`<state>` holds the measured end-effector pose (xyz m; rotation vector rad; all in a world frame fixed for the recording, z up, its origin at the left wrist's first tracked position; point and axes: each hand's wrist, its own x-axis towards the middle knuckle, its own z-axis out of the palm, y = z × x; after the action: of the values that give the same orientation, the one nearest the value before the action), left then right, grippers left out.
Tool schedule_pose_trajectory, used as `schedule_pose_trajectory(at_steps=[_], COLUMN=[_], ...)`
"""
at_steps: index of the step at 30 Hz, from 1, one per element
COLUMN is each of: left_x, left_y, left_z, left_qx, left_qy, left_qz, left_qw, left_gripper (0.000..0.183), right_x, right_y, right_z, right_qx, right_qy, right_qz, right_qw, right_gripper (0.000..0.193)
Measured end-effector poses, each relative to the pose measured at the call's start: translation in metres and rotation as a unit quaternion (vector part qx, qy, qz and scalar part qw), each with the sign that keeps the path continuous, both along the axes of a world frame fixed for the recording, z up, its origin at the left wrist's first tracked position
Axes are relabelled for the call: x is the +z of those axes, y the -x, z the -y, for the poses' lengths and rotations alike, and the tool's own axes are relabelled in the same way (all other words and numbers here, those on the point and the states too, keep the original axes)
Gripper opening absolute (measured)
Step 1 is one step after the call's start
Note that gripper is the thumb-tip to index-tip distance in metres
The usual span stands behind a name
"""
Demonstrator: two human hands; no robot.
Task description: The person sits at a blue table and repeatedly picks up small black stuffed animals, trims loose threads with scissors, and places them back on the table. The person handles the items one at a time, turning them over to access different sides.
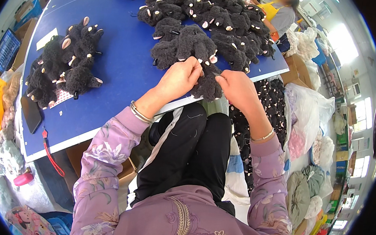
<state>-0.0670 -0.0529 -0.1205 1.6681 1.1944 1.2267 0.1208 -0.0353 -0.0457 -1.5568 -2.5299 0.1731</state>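
Note:
A black fuzzy plush toy (pixel 207 87) with small pale and pink parts hangs over the table's near edge between my hands. My left hand (pixel 178 78) is closed on its left side, the fingers curled into the fur. On the other side my right hand (pixel 239 89) is closed in a pinch at the toy's edge; whether anything small is between thumb and finger cannot be made out. Right behind them lies another black plush piece (pixel 189 42), touching the held one. A large heap of similar black plush toys (pixel 231 21) spreads beyond it.
The blue table (pixel 122 50) carries a smaller plush group (pixel 62 63) at left, beside a dark phone (pixel 31 114) with a red cord (pixel 52 151). At right, a bag of black plush pieces (pixel 268 102) stands below table height. A person in yellow (pixel 273 13) sits far right.

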Motion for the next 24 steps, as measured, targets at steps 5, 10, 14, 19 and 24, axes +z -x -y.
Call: schedule_pose_trajectory(at_steps=[5, 10, 14, 19, 24], left_x=[0.027, 0.044, 0.026, -0.003, 0.015], left_y=[0.018, 0.039, 0.034, 0.016, -0.008], left_z=[0.027, 0.074, 0.065, 0.063, 0.078], left_qx=[-0.022, -0.354, -0.131, -0.049, -0.068], left_qy=[0.035, 0.153, 0.187, 0.128, 0.231], left_qz=[0.181, -0.092, 0.088, 0.056, 0.218], left_qw=[0.983, 0.918, 0.97, 0.989, 0.946], left_gripper=[0.019, 0.029, 0.02, 0.044, 0.051], right_x=[-0.001, -0.05, -0.062, -0.06, -0.059], right_y=[-0.011, -0.016, -0.022, -0.022, -0.024], right_z=[0.012, 0.007, 0.007, 0.034, 0.068], right_qx=[-0.086, -0.044, -0.015, -0.03, -0.007], right_qy=[0.029, 0.045, 0.137, 0.134, 0.223], right_qz=[-0.137, -0.224, -0.272, -0.373, -0.576], right_qw=[0.986, 0.972, 0.952, 0.918, 0.786], right_gripper=[0.042, 0.052, 0.043, 0.031, 0.029])
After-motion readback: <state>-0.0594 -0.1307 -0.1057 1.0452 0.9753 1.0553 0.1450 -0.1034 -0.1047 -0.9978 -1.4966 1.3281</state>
